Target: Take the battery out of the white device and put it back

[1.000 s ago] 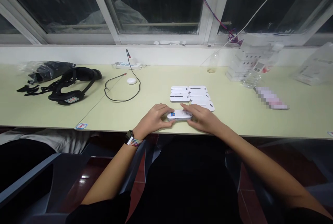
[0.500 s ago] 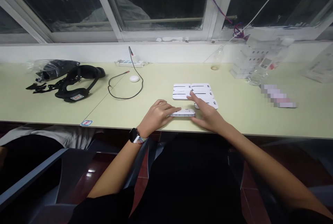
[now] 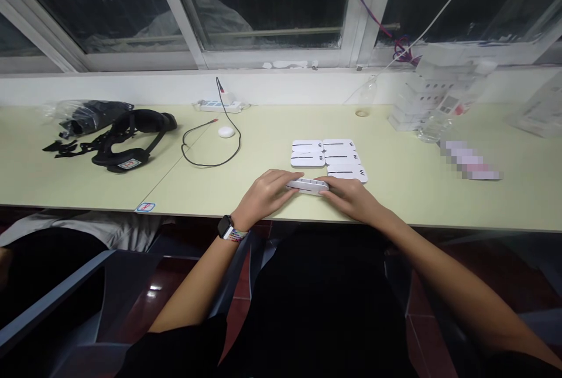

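A white flat piece with rounded ends (image 3: 309, 186) is between my hands near the table's front edge, tilted so its side with small marks faces up. My left hand (image 3: 268, 192), with a watch on the wrist, grips its left end with thumb and fingers. Its right end is pinched by my right hand (image 3: 351, 195). Just beyond lie several white rounded pieces in two columns, each with a black line and a "W"-like mark, among them a left one (image 3: 307, 159) and the front right one (image 3: 346, 172).
On the pale green table (image 3: 259, 150), a black headset (image 3: 132, 141), a looped cable (image 3: 211, 165) and a white round object (image 3: 226, 131) lie left. A glass bottle (image 3: 365, 100), white boxes (image 3: 410, 103), a plastic bottle (image 3: 434, 126) and a blurred item (image 3: 468, 160) stand or lie right.
My right hand has come back from the laid pieces and closed on the right end of the held piece. That piece has tilted and turned in my hands.
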Available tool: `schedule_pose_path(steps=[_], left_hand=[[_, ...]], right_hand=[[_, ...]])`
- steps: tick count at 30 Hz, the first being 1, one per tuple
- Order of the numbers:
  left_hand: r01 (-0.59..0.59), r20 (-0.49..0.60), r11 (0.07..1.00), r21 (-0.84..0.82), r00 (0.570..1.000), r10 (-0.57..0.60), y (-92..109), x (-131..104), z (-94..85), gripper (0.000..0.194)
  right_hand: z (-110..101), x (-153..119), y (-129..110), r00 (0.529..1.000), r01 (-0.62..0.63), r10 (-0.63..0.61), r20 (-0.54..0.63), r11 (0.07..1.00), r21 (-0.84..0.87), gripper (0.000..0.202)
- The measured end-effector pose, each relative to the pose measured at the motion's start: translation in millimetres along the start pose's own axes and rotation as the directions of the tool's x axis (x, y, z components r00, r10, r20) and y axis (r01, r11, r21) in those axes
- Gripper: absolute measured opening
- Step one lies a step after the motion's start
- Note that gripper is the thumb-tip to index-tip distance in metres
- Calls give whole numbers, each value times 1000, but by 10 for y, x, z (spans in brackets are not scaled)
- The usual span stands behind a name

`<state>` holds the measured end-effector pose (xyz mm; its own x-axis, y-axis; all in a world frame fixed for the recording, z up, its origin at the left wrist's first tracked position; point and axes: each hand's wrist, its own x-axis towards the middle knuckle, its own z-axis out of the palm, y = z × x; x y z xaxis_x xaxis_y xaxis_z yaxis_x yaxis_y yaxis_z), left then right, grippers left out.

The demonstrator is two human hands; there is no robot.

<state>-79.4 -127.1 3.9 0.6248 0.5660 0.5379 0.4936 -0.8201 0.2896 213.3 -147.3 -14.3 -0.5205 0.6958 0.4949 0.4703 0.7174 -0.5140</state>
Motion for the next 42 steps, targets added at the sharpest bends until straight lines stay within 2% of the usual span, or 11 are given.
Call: schedule_pose_path(steps=[7,13,16,20,24,26,28,31,36,39,42], left_hand=[[20,-11,997,-73,1000,-21,0,-23,31,36],[181,77,977,-114,982,-173,-18,-5,24,48],[199,96,973,-122,978,-187,0,15,5,47],[206,80,969,-133,977,-197,20,21,-11,52],[195,89,971,-140,979,-183,-4,-1,-2,47],[184,71,974,-132,982,-176,-11,-3,8,55],[133,31,987,-90,991,-131,2,21,17,73],[-13,15,999,47,1000,12,45,112,26,87],[-147,77,980,133,987,138,4,355,28,65],[-150,87,982,116,986,140,-201,591,42,68],[-72,121,989,130,991,56,-540,942,95,62]], right_hand=[[-6,36,-27,996,-71,75,-55,995,69,18],[-12,51,-42,993,-99,104,-55,992,83,12],[-2,61,-49,986,-150,155,-67,986,71,10],[-13,77,-57,979,-196,201,-44,975,100,18],[-45,102,-82,976,-211,217,-21,964,160,27],[-60,126,-95,966,-247,257,-29,949,197,29],[-69,162,-99,949,-297,314,-26,919,259,32],[-74,231,-80,933,-338,360,18,857,389,37],[-143,326,24,923,-350,384,30,803,482,45],[-269,347,159,907,-368,420,-13,809,460,63],[-417,337,359,913,-352,388,-122,904,242,71]])
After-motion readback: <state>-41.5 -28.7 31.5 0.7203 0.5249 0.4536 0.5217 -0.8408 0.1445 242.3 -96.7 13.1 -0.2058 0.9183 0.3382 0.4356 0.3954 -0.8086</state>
